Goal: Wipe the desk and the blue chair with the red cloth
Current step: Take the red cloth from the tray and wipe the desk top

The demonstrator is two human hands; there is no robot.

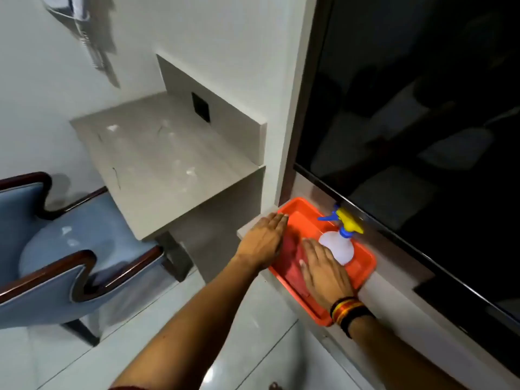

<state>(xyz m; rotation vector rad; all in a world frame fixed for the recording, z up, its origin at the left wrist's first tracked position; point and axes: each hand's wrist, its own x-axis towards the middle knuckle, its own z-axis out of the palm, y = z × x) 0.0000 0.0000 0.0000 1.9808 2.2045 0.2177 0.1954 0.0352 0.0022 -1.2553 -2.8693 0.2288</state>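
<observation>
An orange tray (pixel 363 270) sits on a grey ledge (pixel 394 308) at the lower right of the frame. A white spray bottle (pixel 337 246) with a yellow and blue top lies in the tray. A big black screen (pixel 416 108) fills the upper right. The floor (pixel 253 356) at the bottom is shiny white

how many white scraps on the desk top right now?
About 4 on the desk: one far left, two near the back middle, one near the front right. Blur may hide smaller ones.
</observation>
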